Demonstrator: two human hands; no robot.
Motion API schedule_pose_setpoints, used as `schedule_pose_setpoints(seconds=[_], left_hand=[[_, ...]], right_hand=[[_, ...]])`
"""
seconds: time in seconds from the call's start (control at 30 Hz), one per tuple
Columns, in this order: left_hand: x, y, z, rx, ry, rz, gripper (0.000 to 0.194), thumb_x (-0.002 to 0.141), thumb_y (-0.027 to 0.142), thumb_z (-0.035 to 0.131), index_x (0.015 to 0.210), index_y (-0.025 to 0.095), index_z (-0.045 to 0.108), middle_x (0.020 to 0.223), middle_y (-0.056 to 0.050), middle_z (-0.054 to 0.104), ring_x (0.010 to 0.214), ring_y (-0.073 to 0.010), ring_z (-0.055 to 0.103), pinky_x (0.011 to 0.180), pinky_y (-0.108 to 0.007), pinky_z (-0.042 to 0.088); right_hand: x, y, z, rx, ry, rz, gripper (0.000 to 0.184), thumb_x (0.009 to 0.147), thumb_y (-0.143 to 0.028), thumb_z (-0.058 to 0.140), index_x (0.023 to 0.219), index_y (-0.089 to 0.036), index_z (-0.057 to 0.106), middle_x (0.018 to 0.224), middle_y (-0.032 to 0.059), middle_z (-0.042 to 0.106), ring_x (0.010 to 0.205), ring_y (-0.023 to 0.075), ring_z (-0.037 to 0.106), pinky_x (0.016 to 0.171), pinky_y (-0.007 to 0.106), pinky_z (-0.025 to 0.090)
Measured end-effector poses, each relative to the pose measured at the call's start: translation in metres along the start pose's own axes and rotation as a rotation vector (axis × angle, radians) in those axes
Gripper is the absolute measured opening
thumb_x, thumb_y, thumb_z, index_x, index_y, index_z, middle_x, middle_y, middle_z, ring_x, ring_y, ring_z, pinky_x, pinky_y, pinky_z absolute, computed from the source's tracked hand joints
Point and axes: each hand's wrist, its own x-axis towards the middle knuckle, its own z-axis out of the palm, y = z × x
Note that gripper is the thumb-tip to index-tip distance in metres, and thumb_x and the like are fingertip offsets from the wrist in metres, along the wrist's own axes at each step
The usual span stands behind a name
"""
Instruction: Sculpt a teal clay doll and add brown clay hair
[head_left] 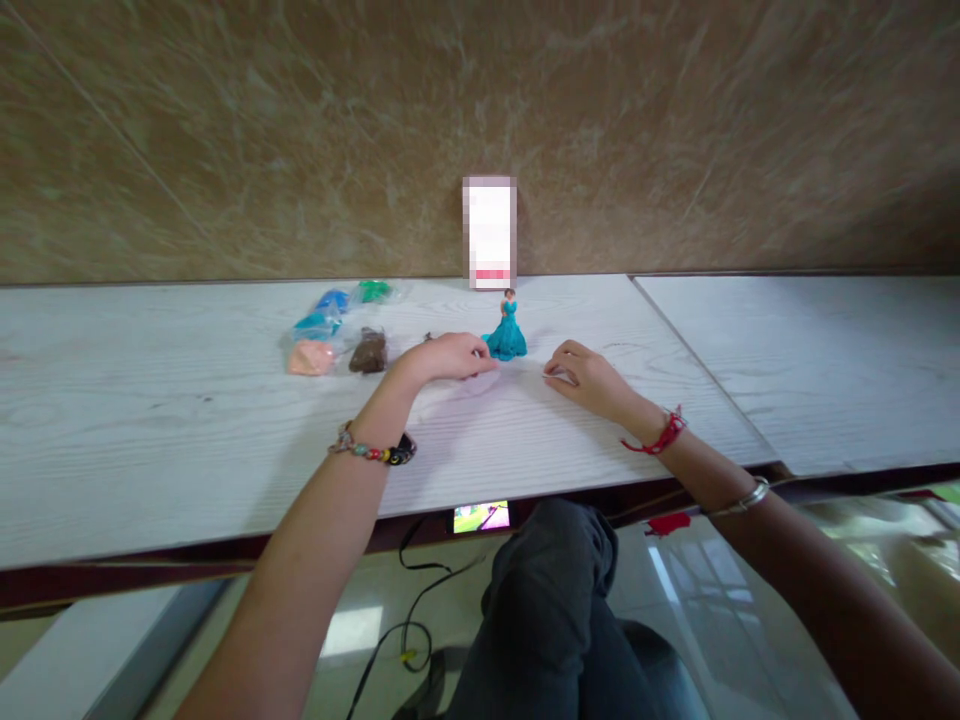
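Observation:
A small clay figurine (508, 335) in a turquoise gown, with dark hair, stands upright on the white table. My left hand (456, 356) rests just left of its skirt, fingers curled in; whatever they hold, if anything, is hidden. To the figurine's right, a short way off, my right hand (589, 380) is low over the tabletop. Its thumb and fingers are drawn together around a thin pale bit too small to name.
Bags of clay lie at the left: peach (310, 357), brown (368, 351), turquoise (317, 322), blue (332, 300) and green (373, 290). A blurred white phone-like screen (490, 232) leans on the marbled wall. Below the table edge sits a lit screen (481, 516), near a black cable (406, 625).

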Motion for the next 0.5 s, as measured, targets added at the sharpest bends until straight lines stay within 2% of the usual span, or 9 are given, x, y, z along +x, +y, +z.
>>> schedule_pose_setpoints(seconds=[0.17,0.33,0.5], left_hand=[[-0.002,-0.016,-0.010,-0.099,0.106,-0.073,0.026,0.068,0.039,0.047,0.065,0.016,0.058,0.060,-0.003,0.058,0.056,-0.0126,0.049,0.053,-0.023,0.035],[-0.001,-0.023,-0.011,-0.172,0.201,-0.139,0.022,0.067,0.036,0.048,0.067,0.017,0.058,0.058,-0.003,0.059,0.051,-0.0118,0.048,0.049,-0.023,0.034],[0.000,-0.021,-0.009,-0.183,0.211,-0.136,0.022,0.068,0.035,0.048,0.068,0.015,0.059,0.060,-0.004,0.059,0.053,-0.0122,0.050,0.050,-0.023,0.036]], right_hand=[[0.004,-0.004,0.000,-0.063,-0.054,0.055,0.009,0.080,-0.018,0.049,0.077,-0.016,0.058,0.090,0.0061,0.054,0.074,0.0129,0.054,0.063,0.024,0.042],[0.004,-0.006,0.002,-0.139,-0.094,0.086,0.012,0.083,-0.019,0.045,0.079,-0.016,0.055,0.092,0.0069,0.052,0.072,0.0133,0.053,0.062,0.025,0.042],[0.003,0.000,0.006,-0.030,0.001,0.076,0.009,0.081,-0.015,0.045,0.076,-0.017,0.052,0.088,0.0064,0.051,0.075,0.0139,0.051,0.065,0.027,0.042]])
